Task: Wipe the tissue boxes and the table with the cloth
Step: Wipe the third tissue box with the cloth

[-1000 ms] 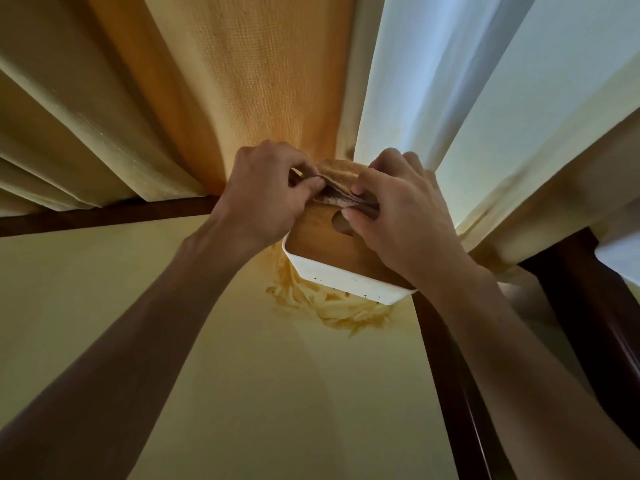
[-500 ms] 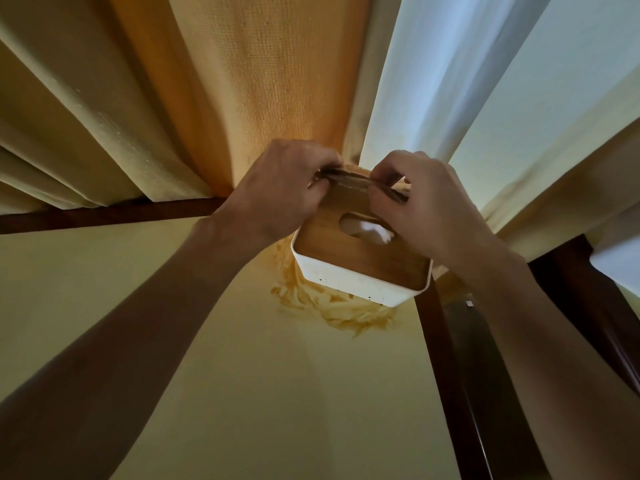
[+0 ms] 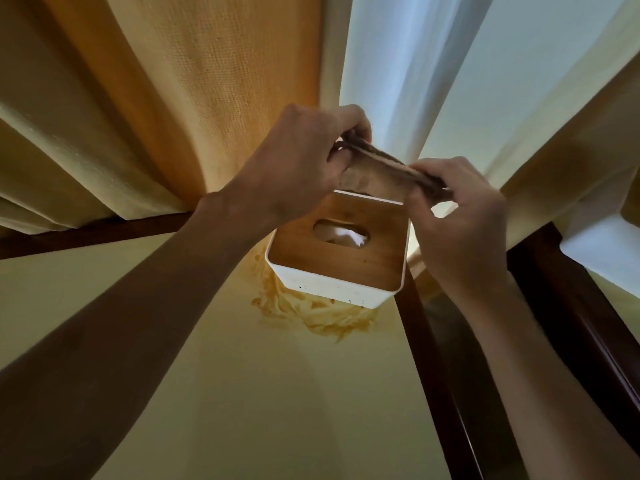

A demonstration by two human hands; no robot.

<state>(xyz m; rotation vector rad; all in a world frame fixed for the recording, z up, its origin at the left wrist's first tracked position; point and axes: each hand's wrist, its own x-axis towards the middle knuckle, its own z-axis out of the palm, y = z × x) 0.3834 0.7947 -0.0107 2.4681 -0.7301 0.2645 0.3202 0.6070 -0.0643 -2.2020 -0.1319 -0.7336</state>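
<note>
A white tissue box (image 3: 325, 289) with a wooden lid and an oval slot showing white tissue stands at the far corner of the pale yellow table (image 3: 277, 393). Both hands hold a brownish cloth (image 3: 377, 171) stretched between them just above the box's far edge. My left hand (image 3: 298, 164) grips the cloth's left end with curled fingers. My right hand (image 3: 460, 220) pinches its right end. The cloth is clear of the lid.
Yellow and orange curtains (image 3: 207, 81) hang close behind the box, with a white sheer curtain (image 3: 433, 64) to the right. A dark wooden frame (image 3: 450, 393) borders the table on the right and far side. An orange stain-like patch (image 3: 322, 317) lies on the table beside the box.
Both hands have lifted the cloth up and away off the box lid and pulled it out wider between them. The slot and tissue now show fully.
</note>
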